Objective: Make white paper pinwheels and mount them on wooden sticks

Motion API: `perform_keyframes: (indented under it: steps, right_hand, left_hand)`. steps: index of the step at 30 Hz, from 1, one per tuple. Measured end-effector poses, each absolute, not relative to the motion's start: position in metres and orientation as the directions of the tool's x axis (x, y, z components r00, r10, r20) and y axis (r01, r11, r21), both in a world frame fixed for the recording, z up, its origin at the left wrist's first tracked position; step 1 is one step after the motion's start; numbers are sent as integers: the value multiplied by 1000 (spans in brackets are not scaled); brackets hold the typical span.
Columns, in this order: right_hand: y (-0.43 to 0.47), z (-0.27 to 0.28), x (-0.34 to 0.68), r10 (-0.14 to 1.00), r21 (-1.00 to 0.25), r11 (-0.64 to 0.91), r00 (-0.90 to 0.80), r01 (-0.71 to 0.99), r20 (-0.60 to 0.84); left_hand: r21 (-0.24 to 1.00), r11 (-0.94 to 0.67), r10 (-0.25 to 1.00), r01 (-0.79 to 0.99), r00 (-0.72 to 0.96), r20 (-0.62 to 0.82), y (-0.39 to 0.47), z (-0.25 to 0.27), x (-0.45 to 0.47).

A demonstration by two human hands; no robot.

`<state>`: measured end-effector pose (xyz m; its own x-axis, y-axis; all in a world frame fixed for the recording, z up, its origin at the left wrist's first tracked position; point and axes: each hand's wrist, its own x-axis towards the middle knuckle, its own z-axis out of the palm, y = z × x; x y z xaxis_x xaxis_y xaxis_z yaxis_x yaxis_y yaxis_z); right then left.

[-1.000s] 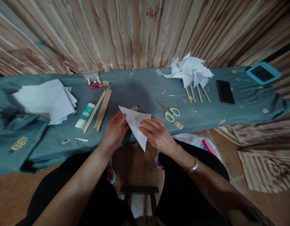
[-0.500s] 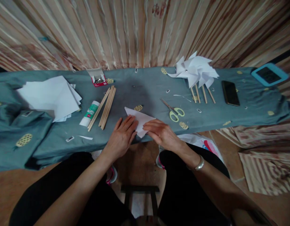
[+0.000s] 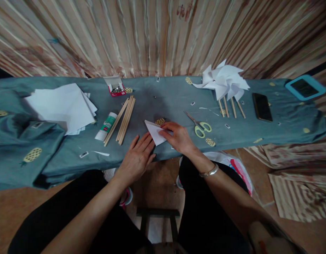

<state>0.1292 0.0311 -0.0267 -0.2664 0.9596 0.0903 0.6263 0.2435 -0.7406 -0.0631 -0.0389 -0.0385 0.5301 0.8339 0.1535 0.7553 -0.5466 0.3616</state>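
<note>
A folded sheet of white paper (image 3: 155,134), now a triangle, lies near the front edge of the cloth-covered table. My right hand (image 3: 177,137) pinches its right side between thumb and fingers, covering that corner. My left hand (image 3: 138,155) rests flat with fingers stretched out, the fingertips at the paper's lower left edge. Right of the paper lie scissors (image 3: 198,127) with light green handles. To the left are several wooden sticks (image 3: 127,121) and a green-and-white glue stick (image 3: 106,126).
A stack of white paper (image 3: 59,106) lies at the left. Behind the sticks stands a small red box (image 3: 117,91) of metal pins. Several paper pinwheels (image 3: 223,81), a phone (image 3: 262,107) and a blue-framed device (image 3: 305,87) sit at the right. Paper scraps (image 3: 101,153) lie about.
My right hand has moved up over the paper's right side and now grips it. My left hand has slid off the paper's face to its lower left edge. The view has shifted slightly.
</note>
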Motion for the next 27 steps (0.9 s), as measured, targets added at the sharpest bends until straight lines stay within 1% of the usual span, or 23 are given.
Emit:
perform_keyframes:
  steps: [9, 15, 27]
  right_hand:
    - [37, -35, 121, 968, -695, 245, -215, 675, 133]
    - [38, -38, 117, 966, -672, 259, -194, 694, 172]
    - [38, -39, 115, 962, -645, 274, -192, 714, 196]
  left_hand:
    - [293, -564, 826, 772, 532, 188, -43, -40, -66]
    - [289, -566, 824, 772, 534, 188, -42, -41, -69]
    - [262, -572, 820, 777, 535, 201, -45, -39, -72]
